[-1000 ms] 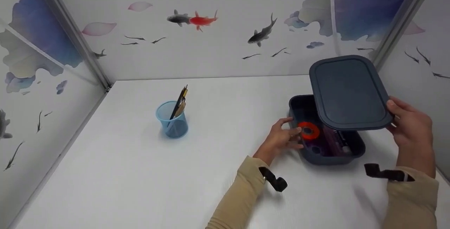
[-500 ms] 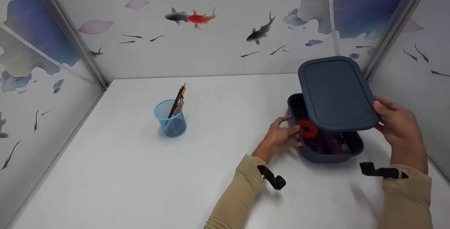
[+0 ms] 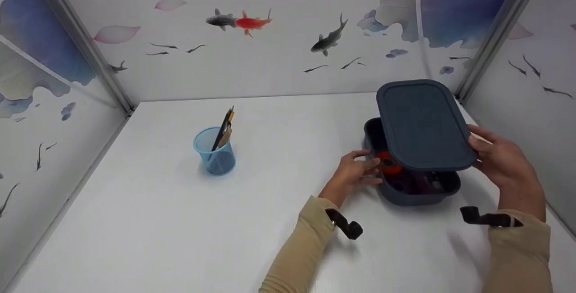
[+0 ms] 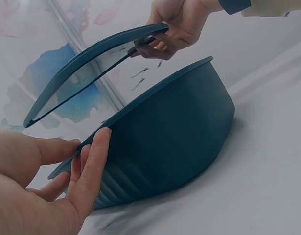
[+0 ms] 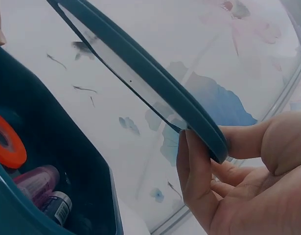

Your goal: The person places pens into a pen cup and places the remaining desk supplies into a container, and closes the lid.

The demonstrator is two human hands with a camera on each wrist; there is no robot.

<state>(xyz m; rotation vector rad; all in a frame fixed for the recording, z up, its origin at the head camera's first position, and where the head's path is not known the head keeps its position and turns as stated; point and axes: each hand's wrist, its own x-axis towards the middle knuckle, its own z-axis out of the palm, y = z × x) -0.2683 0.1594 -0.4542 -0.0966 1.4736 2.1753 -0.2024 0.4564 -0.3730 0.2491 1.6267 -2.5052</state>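
My right hand (image 3: 510, 160) pinches the right edge of a dark blue-grey rounded lid (image 3: 425, 124), thumb on top and fingers beneath. Tilted, the lid hangs over a matching deep box (image 4: 165, 122) and hides part of its inside. At the box's left wall, my left hand (image 3: 351, 173) holds the rim between thumb and fingers. Inside the box lie an orange-red ring like a tape roll (image 5: 8, 142), a purple translucent item (image 5: 40, 181) and a small dark tube with a pale end and a barcode (image 5: 57, 208).
A light blue mesh cup (image 3: 216, 151) with pencils and other slim items stands on the white table (image 3: 157, 221) to the left. Printed panels (image 3: 270, 68) with fish and leaves enclose the back and sides.
My right hand has brought the lid left and lower over the box, covering more of the opening. The left hand keeps its place at the rim; the head view has shifted slightly.
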